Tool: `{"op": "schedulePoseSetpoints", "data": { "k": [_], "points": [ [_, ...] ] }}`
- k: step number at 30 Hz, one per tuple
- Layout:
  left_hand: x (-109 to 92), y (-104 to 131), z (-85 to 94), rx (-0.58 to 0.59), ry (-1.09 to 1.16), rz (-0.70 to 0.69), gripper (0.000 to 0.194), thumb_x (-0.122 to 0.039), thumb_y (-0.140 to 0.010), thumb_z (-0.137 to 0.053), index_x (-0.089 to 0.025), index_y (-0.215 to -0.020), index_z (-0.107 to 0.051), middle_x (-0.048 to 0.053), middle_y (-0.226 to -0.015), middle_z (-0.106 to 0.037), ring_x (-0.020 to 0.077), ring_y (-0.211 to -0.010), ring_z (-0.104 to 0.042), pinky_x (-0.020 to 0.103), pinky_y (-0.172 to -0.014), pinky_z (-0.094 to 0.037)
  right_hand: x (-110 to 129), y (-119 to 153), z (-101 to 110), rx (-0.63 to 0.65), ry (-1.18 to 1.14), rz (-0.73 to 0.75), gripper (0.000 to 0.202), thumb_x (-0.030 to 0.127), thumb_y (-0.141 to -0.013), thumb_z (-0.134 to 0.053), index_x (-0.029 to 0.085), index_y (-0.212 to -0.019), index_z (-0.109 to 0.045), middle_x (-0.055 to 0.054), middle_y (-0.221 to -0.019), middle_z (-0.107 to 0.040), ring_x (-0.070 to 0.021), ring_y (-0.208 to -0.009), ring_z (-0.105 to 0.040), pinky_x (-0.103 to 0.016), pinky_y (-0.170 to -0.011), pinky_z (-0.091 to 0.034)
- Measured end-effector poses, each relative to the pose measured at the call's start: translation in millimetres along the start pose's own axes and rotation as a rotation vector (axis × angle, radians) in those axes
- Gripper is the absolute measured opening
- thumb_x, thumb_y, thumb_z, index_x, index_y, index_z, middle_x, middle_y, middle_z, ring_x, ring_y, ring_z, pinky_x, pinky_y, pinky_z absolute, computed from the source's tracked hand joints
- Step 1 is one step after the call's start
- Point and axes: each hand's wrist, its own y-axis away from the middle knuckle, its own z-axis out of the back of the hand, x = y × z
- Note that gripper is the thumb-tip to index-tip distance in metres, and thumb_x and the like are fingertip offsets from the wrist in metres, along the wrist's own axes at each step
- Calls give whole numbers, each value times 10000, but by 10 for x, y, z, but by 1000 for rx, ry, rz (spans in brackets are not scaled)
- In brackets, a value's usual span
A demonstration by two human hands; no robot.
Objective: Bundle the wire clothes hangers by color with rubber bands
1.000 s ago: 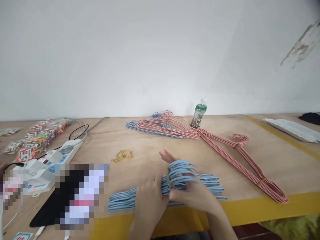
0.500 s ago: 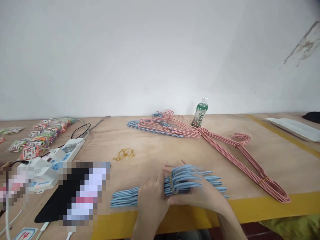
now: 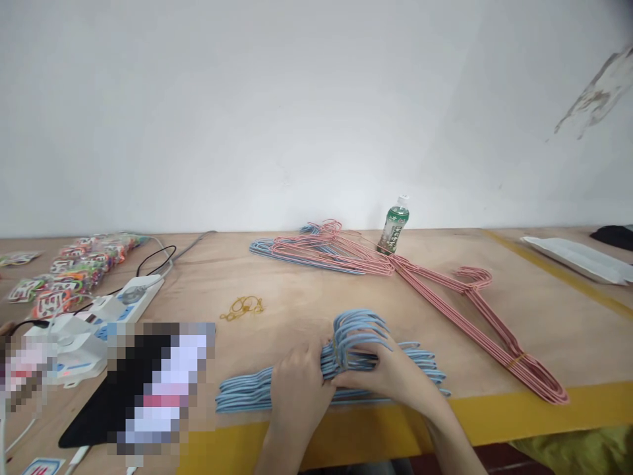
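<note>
A bundle of blue wire hangers (image 3: pixel 247 390) lies flat along the table's front edge, its curved hooks gathered near the middle and pointing right. My left hand (image 3: pixel 299 382) is closed around the bundle just left of the hooks. Wrapped around the hangers beneath the hooks is my right hand (image 3: pixel 386 376), its thumb in front and its fingers partly hidden behind the hooks. A thin yellowish band shows at the hook necks. Several loose yellow rubber bands (image 3: pixel 243 308) lie on the table behind my left hand.
Pink hangers (image 3: pixel 465 316) lie right, with more pink and blue hangers (image 3: pixel 316 254) behind. A bottle (image 3: pixel 394 226) stands near the wall. At left are a power strip (image 3: pixel 133 297), a pixelated dark device (image 3: pixel 119 389) and small packets (image 3: pixel 74 270). A white tray (image 3: pixel 578 257) lies far right.
The hooks have tilted up and a little left, with my right hand turned around their necks. Its fingers, partly seen behind the bundle before, are now more hidden. The camera view has shifted slightly.
</note>
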Motion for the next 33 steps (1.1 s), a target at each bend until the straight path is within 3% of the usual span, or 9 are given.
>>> {"op": "schedulePoseSetpoints", "data": {
  "k": [3,8,12,19,22,26,33],
  "points": [
    [-13,-2,16,0,-9,5,213,-278,-781,-551,-236,-978,-619,38,-934,-696,249,-918,-626,307,-701,-382,14,56,49,20,-72,-44,411,369,-707,-782,281,-1093,-675,-25,-1203,-650,-259,-1205,-527,-405,-1054,-409],
    [-15,10,22,10,10,21,212,-200,-761,-524,-234,-946,-622,30,-923,-693,233,-921,-626,295,-710,-378,136,43,62,56,-341,-154,281,340,-778,-724,255,-1043,-684,-31,-1209,-652,-224,-1159,-578,-335,-968,-494],
    [-18,2,23,40,7,24,340,-179,-724,-540,-236,-1052,-610,46,-962,-690,242,-955,-623,297,-732,-389,68,15,-26,0,-239,-77,275,329,-755,-749,251,-1012,-689,-27,-1155,-678,-207,-1104,-606,-323,-976,-478],
    [-38,15,45,22,-23,38,232,-262,-773,-558,-230,-993,-622,49,-948,-695,252,-940,-633,303,-725,-401,-10,72,-12,10,110,58,298,385,-738,-755,277,-1010,-700,-21,-1078,-695,-232,-1111,-582,-385,-1021,-422],
    [-26,48,42,15,-13,16,204,-257,-770,-571,-225,-964,-625,48,-929,-694,248,-927,-636,294,-711,-400,55,35,26,51,74,100,387,373,-696,-782,271,-1054,-679,-29,-1123,-681,-235,-1109,-587,-373,-1009,-439],
    [-9,77,13,-7,-11,0,288,-272,-809,-539,-232,-1085,-610,60,-941,-694,242,-928,-639,288,-717,-403,41,-13,-18,92,-31,105,157,330,-739,-744,263,-872,-694,9,-938,-716,-220,-1016,-634,-356,-976,-471],
    [-16,77,9,2,-3,6,308,-342,-780,-606,-250,-1074,-624,51,-954,-696,242,-939,-636,285,-733,-405,-39,28,-69,82,4,110,124,360,-744,-749,253,-779,-697,7,-910,-723,-208,-932,-641,-351,-923,-485]
  ]
}}
